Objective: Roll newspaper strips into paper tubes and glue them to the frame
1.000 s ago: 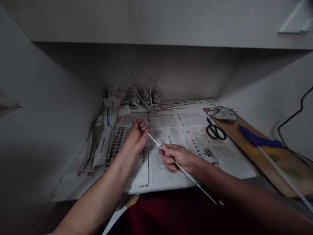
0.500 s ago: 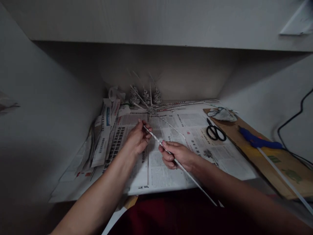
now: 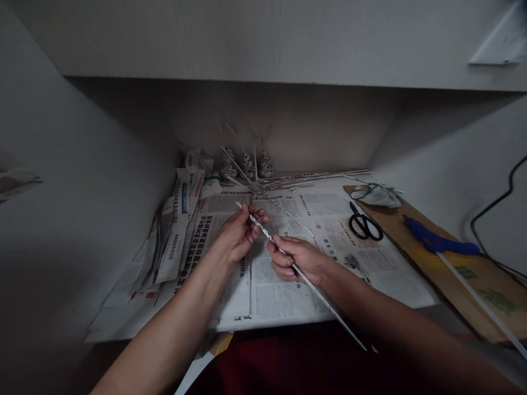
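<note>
A thin rolled newspaper tube (image 3: 319, 295) runs slantwise between both hands, its lower end over the lap. My left hand (image 3: 239, 235) is closed round the upper end, thumb and fingers pinching it, with the pointed tip sticking out past them. Lower down, my right hand (image 3: 300, 258) is wrapped round the same tube. Printed newspaper sheets (image 3: 280, 285) cover the table beneath. Behind the hands lies a small woven paper piece (image 3: 256, 188) with paper spokes sticking out of it.
Newspaper strips (image 3: 171, 249) lie on the left. Small woven paper shapes (image 3: 265, 165) and a tape roll (image 3: 193, 161) stand at the back. Black scissors (image 3: 364, 226), a plastic bag (image 3: 376, 195) and a blue glue gun (image 3: 440, 241) on cardboard (image 3: 494, 285) are on the right. A shelf (image 3: 263, 49) overhangs.
My left hand has shifted slightly right along the tube and turned, so the tip now shows beyond its fingers. My right hand has stayed nearly in place.
</note>
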The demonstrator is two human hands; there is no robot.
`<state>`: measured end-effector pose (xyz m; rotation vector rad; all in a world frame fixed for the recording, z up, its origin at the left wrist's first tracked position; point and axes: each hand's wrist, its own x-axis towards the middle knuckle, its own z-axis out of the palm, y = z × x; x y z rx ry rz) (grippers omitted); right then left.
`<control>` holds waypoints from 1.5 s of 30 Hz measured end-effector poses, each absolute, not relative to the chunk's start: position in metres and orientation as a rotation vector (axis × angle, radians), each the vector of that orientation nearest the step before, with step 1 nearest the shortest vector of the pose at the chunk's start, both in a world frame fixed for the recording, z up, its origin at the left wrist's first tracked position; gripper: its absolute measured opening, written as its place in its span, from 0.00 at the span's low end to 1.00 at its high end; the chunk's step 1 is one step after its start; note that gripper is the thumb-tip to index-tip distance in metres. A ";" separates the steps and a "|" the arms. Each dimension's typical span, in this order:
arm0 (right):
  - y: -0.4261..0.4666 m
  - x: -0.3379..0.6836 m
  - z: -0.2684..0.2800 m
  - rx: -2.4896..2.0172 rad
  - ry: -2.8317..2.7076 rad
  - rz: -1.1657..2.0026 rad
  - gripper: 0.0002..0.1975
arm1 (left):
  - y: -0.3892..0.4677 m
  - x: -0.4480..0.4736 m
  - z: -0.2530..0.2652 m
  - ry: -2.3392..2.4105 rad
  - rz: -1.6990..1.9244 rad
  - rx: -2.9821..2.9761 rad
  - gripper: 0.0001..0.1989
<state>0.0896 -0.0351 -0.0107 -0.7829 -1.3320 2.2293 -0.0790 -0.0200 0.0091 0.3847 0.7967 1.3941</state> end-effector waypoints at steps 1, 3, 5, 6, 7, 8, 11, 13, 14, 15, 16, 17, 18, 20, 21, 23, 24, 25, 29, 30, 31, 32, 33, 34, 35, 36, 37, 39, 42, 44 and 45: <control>-0.035 0.089 -0.010 -0.827 -1.379 2.175 0.17 | -0.020 -0.079 0.009 0.792 1.405 0.377 0.10; -0.035 0.088 -0.009 -0.967 -1.595 1.862 0.18 | -0.020 -0.078 0.010 0.773 1.429 0.378 0.10; -0.035 0.086 -0.008 -1.061 -1.824 1.417 0.17 | -0.021 -0.077 0.010 0.742 1.437 0.393 0.10; -0.035 0.085 -0.008 -1.071 -1.896 1.262 0.16 | -0.021 -0.077 0.011 0.728 1.434 0.398 0.11; -0.035 0.085 -0.008 -1.067 -1.927 1.210 0.16 | -0.021 -0.076 0.011 0.716 1.428 0.399 0.12; -0.034 0.084 -0.009 -1.055 -1.907 1.272 0.16 | -0.021 -0.076 0.011 0.707 1.422 0.395 0.13; -0.032 0.084 -0.011 -0.955 -1.655 1.812 0.19 | -0.022 -0.076 0.012 0.692 1.417 0.377 0.13; -0.031 0.084 -0.011 -0.916 -1.559 1.978 0.20 | -0.022 -0.076 0.012 0.706 1.414 0.375 0.13; -0.031 0.084 -0.010 -0.941 -1.604 1.930 0.19 | -0.022 -0.076 0.011 0.721 1.414 0.379 0.13; -0.031 0.083 -0.009 -0.985 -1.693 1.800 0.18 | -0.022 -0.076 0.011 0.735 1.415 0.386 0.12; -0.031 0.082 -0.007 -1.028 -1.790 1.613 0.16 | -0.022 -0.076 0.010 0.745 1.418 0.393 0.12; -0.032 0.081 -0.006 -1.059 -1.866 1.414 0.15 | -0.022 -0.076 0.010 0.750 1.421 0.400 0.12; -0.032 0.080 -0.004 -1.074 -1.909 1.264 0.13 | -0.021 -0.077 0.009 0.749 1.422 0.404 0.13; -0.031 0.077 -0.004 -1.077 -1.880 1.271 0.14 | -0.021 -0.077 0.009 0.742 1.421 0.404 0.13; -0.031 0.076 -0.004 -1.062 -1.814 1.425 0.14 | -0.021 -0.077 0.009 0.741 1.420 0.401 0.13; -0.029 0.075 -0.006 -0.977 -1.629 1.814 0.17 | -0.022 -0.078 0.010 0.746 1.416 0.394 0.11; -0.029 0.075 -0.007 -0.930 -1.559 1.942 0.18 | -0.022 -0.078 0.010 0.751 1.415 0.392 0.11; -0.029 0.075 -0.007 -0.909 -1.545 1.984 0.18 | -0.022 -0.078 0.010 0.757 1.417 0.390 0.10; -0.033 0.077 -0.003 -1.076 -1.902 1.347 0.13 | -0.021 -0.077 0.009 0.784 1.449 0.392 0.10; -0.034 0.076 -0.002 -1.104 -1.961 1.171 0.12 | -0.021 -0.077 0.008 0.796 1.457 0.395 0.10; -0.034 0.075 -0.002 -1.118 -1.981 1.099 0.11 | -0.021 -0.077 0.008 0.809 1.463 0.396 0.10; -0.034 0.074 -0.003 -1.118 -1.963 1.153 0.12 | -0.021 -0.077 0.008 0.822 1.462 0.397 0.10; -0.034 0.073 -0.004 -1.099 -1.911 1.316 0.13 | -0.021 -0.076 0.008 0.832 1.455 0.401 0.10; -0.033 0.072 -0.005 -1.052 -1.830 1.532 0.15 | -0.022 -0.077 0.008 0.834 1.442 0.408 0.10; -0.032 0.072 -0.006 -0.986 -1.737 1.740 0.16 | -0.022 -0.077 0.008 0.828 1.427 0.416 0.10; -0.031 0.072 -0.007 -0.926 -1.657 1.890 0.18 | -0.022 -0.077 0.008 0.821 1.416 0.420 0.10; -0.030 0.073 -0.007 -0.897 -1.623 1.951 0.18 | -0.021 -0.077 0.007 0.819 1.411 0.419 0.11; -0.030 0.075 -0.007 -0.956 -1.715 1.792 0.16 | -0.021 -0.078 0.007 0.825 1.421 0.412 0.11; -0.031 0.078 -0.004 -1.088 -1.928 1.227 0.13 | -0.021 -0.079 0.008 0.825 1.425 0.432 0.13; -0.032 0.077 -0.003 -1.114 -1.946 1.177 0.13 | -0.022 -0.079 0.010 0.812 1.418 0.441 0.13; -0.032 0.076 -0.004 -1.118 -1.906 1.299 0.13 | -0.022 -0.079 0.011 0.808 1.418 0.439 0.13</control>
